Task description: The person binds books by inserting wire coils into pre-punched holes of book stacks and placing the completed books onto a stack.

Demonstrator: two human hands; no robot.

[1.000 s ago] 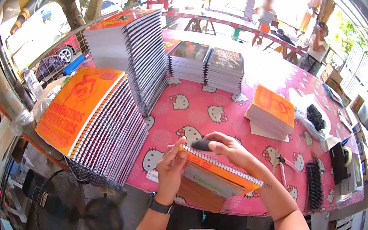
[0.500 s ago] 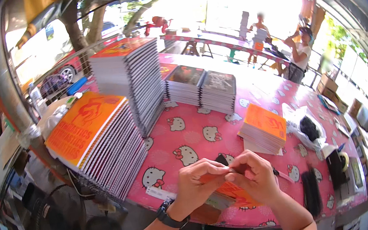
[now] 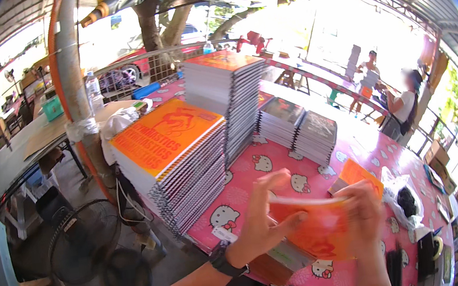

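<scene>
Notebook point(image 3: 319, 232), orange, at five o'clock.
Right hand point(image 3: 363, 206), blurred, apparently closed around one end; left hand point(image 3: 261, 222) half-open, thumb across its front.

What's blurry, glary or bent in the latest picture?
Head view: the right hand and orange booklet smear, likely from motion; head view: the outdoor backdrop is blown out, glare whitening the pink tablecloth toward its far part; head view: the roof truss bows, fisheye-style.
</scene>
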